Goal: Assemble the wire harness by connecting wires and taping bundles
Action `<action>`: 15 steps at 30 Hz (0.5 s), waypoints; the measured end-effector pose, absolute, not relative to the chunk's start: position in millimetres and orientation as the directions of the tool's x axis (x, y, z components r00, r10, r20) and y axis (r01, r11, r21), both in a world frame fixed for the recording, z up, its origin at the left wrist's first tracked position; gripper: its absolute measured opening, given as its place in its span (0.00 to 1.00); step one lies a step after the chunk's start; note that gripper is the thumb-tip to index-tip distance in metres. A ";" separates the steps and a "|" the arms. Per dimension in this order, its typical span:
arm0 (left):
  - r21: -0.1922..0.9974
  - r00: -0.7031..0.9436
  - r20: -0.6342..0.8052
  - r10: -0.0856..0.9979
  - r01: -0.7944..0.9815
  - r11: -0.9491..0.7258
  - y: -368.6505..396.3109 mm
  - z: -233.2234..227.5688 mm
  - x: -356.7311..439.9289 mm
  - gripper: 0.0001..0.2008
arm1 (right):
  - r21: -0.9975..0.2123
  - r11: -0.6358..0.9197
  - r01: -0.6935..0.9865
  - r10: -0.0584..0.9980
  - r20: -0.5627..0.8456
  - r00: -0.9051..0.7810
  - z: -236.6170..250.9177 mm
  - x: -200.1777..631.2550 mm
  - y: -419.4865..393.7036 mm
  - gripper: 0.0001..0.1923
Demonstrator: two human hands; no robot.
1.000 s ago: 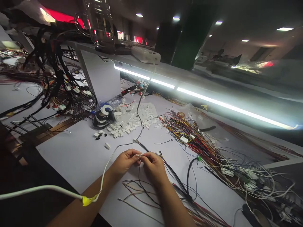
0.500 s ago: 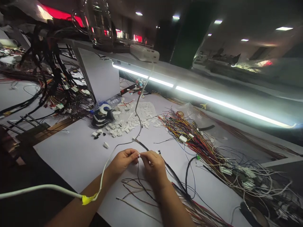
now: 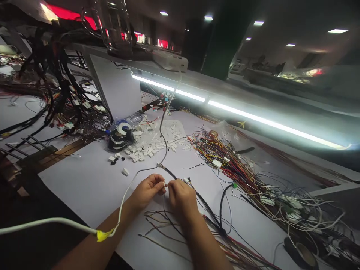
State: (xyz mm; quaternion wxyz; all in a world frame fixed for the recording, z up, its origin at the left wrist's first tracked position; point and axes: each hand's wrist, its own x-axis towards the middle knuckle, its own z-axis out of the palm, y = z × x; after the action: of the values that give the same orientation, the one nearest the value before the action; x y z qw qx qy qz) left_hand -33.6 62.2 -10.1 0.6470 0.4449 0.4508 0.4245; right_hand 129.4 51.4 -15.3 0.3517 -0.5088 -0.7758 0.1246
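- White connectors [image 3: 142, 153] heaped far, left of centre, probably for easy reach
- My left hand [image 3: 146, 191] pinches a small white piece [image 3: 164, 184] near centre, seemingly to steady it
- My right hand [image 3: 182, 197] pinches opposite, apparently its other end
- Wire bundle [image 3: 237, 168] right, likely kept aside

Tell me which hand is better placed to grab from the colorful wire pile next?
Probably the right hand: it's nearer the colorful wire pile, while the left hand is farther off, pinching a small white piece.
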 end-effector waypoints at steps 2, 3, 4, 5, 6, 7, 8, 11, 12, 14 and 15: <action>0.986 0.223 -0.145 0.964 -0.051 0.160 61.8 -12.3 -33.8 0.10 | -0.546 0.436 0.715 0.882 0.416 -0.219 -16.5 127.3 50.3 0.12; 0.990 0.221 -0.130 0.967 -0.032 0.141 61.9 -12.5 -34.5 0.10 | -0.582 0.427 0.692 0.890 0.406 -0.208 -16.9 126.9 50.4 0.11; 0.990 0.215 -0.130 0.968 -0.033 0.141 62.2 -12.2 -35.5 0.10 | -0.635 0.414 0.652 0.901 0.389 -0.193 -17.0 127.0 50.7 0.10; 0.987 0.206 -0.141 0.968 -0.045 0.154 62.8 -11.5 -36.6 0.10 | -0.693 0.392 0.605 0.915 0.363 -0.177 -16.8 127.5 51.3 0.09; 0.983 0.200 -0.155 0.967 -0.062 0.171 63.7 -10.7 -37.9 0.11 | -0.745 0.363 0.559 0.930 0.332 -0.161 -16.4 128.3 52.0 0.07; 0.980 0.197 -0.169 0.966 -0.074 0.187 64.6 -10.0 -39.1 0.11 | -0.782 0.333 0.527 0.942 0.302 -0.147 -15.8 128.9 52.6 0.06; 0.977 0.197 -0.181 0.964 -0.077 0.199 65.6 -9.4 -40.2 0.12 | -0.802 0.311 0.510 0.950 0.283 -0.134 -15.3 129.3 53.2 0.06; 0.973 0.236 -0.203 0.951 -0.060 0.222 67.7 -8.8 -43.2 0.14 | -0.796 0.323 0.512 0.945 0.300 -0.129 -14.8 127.8 54.0 0.05; 0.971 0.246 -0.216 0.945 -0.049 0.235 68.0 -8.6 -43.9 0.14 | -0.788 0.336 0.516 0.940 0.313 -0.134 -15.0 126.5 54.3 0.05; 0.960 0.239 -0.262 0.935 -0.039 0.279 68.2 -7.9 -44.2 0.15 | -0.778 0.343 0.527 0.938 0.315 -0.146 -15.3 123.6 55.2 0.06; 0.949 0.217 -0.293 0.931 -0.055 0.311 68.1 -7.3 -43.3 0.16 | -0.780 0.332 0.531 0.942 0.303 -0.145 -15.1 122.2 55.9 0.05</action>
State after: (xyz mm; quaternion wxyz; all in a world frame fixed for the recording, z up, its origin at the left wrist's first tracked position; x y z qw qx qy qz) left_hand -43.3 68.1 -7.3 0.6417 0.4436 0.4938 0.3841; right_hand 122.2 55.9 -15.1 0.3999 -0.5175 -0.7115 0.2569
